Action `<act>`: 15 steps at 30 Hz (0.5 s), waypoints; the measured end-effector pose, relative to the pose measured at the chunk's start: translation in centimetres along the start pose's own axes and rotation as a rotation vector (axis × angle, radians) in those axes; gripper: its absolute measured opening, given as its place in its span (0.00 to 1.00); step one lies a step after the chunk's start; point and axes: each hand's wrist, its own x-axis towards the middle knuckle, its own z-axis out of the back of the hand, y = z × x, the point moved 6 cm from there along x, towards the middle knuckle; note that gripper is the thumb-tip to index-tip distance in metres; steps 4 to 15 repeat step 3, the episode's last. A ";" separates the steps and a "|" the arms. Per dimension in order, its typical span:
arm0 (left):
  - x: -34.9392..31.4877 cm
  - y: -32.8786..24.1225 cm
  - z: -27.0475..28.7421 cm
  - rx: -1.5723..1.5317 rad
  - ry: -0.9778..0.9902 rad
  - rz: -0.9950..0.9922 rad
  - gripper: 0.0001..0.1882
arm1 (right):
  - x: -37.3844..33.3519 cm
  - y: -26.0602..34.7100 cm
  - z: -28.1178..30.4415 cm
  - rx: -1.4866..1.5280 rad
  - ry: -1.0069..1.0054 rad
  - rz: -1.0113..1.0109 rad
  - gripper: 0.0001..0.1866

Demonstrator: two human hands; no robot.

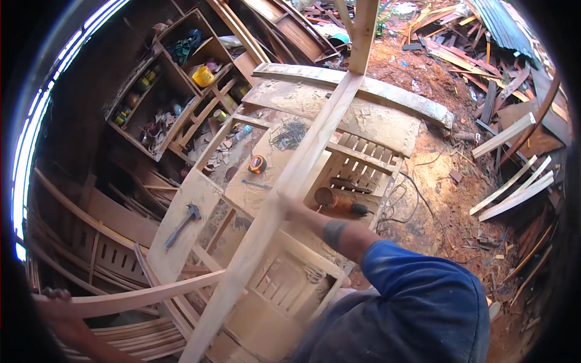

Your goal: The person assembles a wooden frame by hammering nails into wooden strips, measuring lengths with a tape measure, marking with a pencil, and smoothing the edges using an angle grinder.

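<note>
My right hand [284,206], slightly blurred, is closed on a long pale wooden beam [248,254], which slants across the middle of the view. My left hand [57,297] grips the outer end of a curved wooden slat [139,296] at the lower left. The slat's other end meets the beam near its lower part. Beneath the beam is a wooden workbench [266,327] built of boards and frames. On it lie a hammer [181,227], an orange and black tape measure [258,164], a heap of nails [289,134] and an orange power tool [339,202].
Wooden shelves [181,78] with a yellow container [203,76] and clutter stand at the far left. Curved slats [121,339] are stacked at the lower left. A cable [417,193] trails right of the bench. Scrap timber [514,193] covers the ground at right.
</note>
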 end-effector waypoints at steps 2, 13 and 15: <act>0.2 0.0 0.5 -0.280 0.158 0.169 0.20 | -1.2 -3.2 -0.1 0.002 -0.314 0.026 0.48; -0.3 -1.7 1.9 -0.368 0.206 0.280 0.19 | -3.2 -4.1 -2.6 -0.050 -0.259 0.001 0.48; -0.3 -1.7 1.9 -0.368 0.206 0.280 0.19 | -3.2 -4.1 -2.6 -0.050 -0.259 0.001 0.48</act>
